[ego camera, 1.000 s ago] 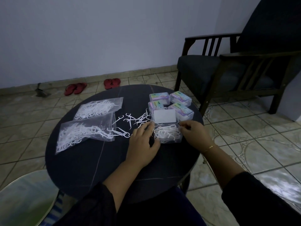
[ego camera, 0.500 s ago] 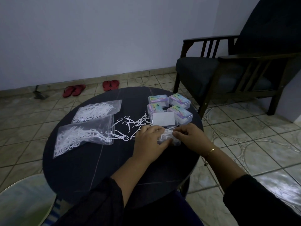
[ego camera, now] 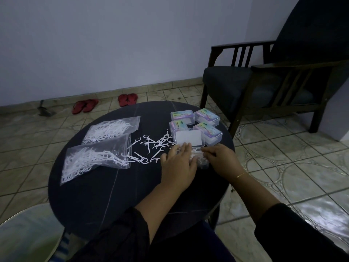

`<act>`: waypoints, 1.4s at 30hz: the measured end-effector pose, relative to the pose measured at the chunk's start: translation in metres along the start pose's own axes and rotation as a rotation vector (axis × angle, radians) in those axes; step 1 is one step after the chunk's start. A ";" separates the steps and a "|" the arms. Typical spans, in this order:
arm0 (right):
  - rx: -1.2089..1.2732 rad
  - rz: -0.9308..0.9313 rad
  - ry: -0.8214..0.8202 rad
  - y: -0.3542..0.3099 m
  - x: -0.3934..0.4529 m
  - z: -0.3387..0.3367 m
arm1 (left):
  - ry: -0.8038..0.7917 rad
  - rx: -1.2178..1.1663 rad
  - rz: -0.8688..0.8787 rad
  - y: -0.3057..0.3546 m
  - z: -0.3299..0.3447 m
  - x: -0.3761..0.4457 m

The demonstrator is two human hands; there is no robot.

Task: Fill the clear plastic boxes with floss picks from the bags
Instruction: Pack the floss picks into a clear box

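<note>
Both hands work over the open box near the right edge of the round table, its lid hinged up and back towards the four closed boxes. The left hand lies flat over the picks in the box, fingers straight and pressing down; the right hand is at the box's right side, fingers curled, apparently pinching its rim or a pick, though the dim light hides which. Loose picks lie scattered just left of the box, and two bags of picks lie further left. The risk here is overfilling: picks standing proud of the rim would keep the lid from latching, and pressing harder could spring some out or push the light box towards the table edge. Stray picks near the hinge could also jam it.
</note>
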State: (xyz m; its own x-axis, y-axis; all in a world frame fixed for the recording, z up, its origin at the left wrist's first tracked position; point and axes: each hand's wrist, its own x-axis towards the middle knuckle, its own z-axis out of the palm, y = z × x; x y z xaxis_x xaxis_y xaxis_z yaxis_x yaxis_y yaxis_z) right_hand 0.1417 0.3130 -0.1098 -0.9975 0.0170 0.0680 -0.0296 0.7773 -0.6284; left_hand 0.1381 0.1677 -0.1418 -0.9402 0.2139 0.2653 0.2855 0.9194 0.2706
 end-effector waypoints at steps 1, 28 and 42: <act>0.023 0.009 -0.002 0.000 0.000 0.000 | -0.009 -0.016 0.006 -0.001 -0.001 -0.001; -0.011 0.066 -0.061 -0.006 0.013 0.000 | 0.017 -0.194 0.020 -0.011 -0.002 0.000; 0.068 0.055 -0.150 0.009 0.008 0.001 | 0.091 -0.362 -0.063 -0.024 -0.002 -0.004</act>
State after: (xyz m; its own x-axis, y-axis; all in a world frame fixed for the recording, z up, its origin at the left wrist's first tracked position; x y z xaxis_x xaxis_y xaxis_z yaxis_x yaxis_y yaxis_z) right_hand 0.1338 0.3192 -0.1156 -0.9959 -0.0399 -0.0810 0.0260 0.7331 -0.6796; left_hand 0.1355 0.1444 -0.1477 -0.9421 0.1157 0.3149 0.2907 0.7498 0.5944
